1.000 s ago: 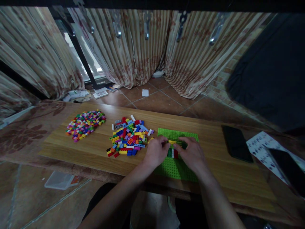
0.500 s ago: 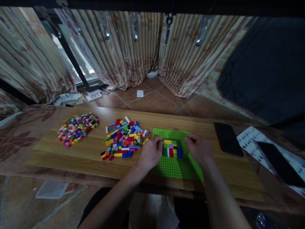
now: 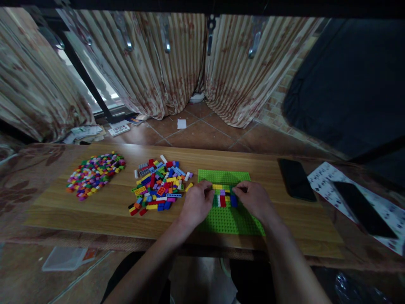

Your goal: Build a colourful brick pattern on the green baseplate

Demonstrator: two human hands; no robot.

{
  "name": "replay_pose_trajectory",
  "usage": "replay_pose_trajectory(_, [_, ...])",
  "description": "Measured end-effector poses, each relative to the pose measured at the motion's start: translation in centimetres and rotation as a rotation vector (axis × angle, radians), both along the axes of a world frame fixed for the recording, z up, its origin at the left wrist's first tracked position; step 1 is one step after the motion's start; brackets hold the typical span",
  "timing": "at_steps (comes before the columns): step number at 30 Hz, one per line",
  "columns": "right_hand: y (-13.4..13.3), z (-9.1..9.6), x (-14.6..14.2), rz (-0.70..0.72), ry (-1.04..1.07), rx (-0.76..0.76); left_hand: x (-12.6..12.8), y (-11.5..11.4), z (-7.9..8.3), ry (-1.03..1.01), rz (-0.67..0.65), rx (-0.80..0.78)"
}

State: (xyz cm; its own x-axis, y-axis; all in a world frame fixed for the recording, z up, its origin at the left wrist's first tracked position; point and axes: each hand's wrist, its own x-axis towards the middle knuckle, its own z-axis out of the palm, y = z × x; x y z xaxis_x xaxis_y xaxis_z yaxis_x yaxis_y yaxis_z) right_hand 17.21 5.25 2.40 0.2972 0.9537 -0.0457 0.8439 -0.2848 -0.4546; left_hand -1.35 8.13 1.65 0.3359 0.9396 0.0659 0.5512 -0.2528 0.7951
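Note:
A green baseplate (image 3: 221,175) lies on the wooden board in front of me. On it stands a small build of coloured bricks (image 3: 223,196), with yellow, red, white, purple and blue pieces. My left hand (image 3: 196,204) rests on the plate with its fingers curled against the build's left side. From the right, my right hand (image 3: 257,200) pinches its fingertips against the build's right edge. A loose heap of larger mixed bricks (image 3: 158,184) is just left of my left hand.
A pile of tiny coloured bricks (image 3: 94,173) sits at the board's left. A dark phone (image 3: 295,179) lies right of the plate, with a printed sheet (image 3: 325,174) and a second dark phone (image 3: 360,208) beyond. Curtains and tiled floor are behind the table.
My right hand drew away to the right of the build, then came back and now touches its right edge. My left hand stayed at the build's left side. The view drifted slightly.

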Motion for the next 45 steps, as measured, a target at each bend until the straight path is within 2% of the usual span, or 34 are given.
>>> replay_pose_trajectory(11, [0.1,-0.3,0.1,0.027,-0.039,0.001,0.3,-0.3,0.5,0.034,0.009,-0.02])
replay_pose_trajectory(15, [-0.1,0.0,0.2,0.018,0.047,-0.034,0.0,-0.2,0.6,0.016,0.003,-0.026])
replay_pose_trajectory(20, [-0.3,0.1,0.4,0.005,0.137,-0.051,-0.1,0.0,0.0,-0.024,0.036,-0.022])
replay_pose_trajectory(23, [-0.3,0.4,0.0,0.009,0.137,-0.073,-0.1,0.0,-0.1,-0.043,0.038,-0.033])
replay_pose_trajectory(29, [-0.3,1.4,-1.5,0.008,0.147,-0.161,-0.4,0.0,0.7,0.027,0.049,0.032])
replay_pose_trajectory(33, [-0.2,1.5,-1.5,0.023,0.14,-0.151,-0.8,0.2,0.3,-0.047,0.058,0.017])
replay_pose_trajectory(37, [-0.2,1.0,-0.5,-0.007,0.056,-0.081,-1.6,0.7,-0.3,-0.132,0.086,0.017])
replay_pose_trajectory(40, [-0.2,0.8,0.5,-0.103,-0.082,-0.012,-2.5,1.4,-0.3,-0.173,0.136,0.01])
replay_pose_trajectory(43, [-0.1,0.7,1.5,-0.197,-0.195,0.023,-3.3,1.9,0.0,-0.153,0.137,0.049])
replay_pose_trajectory(45, [0.0,0.5,1.9,-0.193,-0.21,0.008,-3.8,2.1,0.2,-0.096,0.11,0.082])
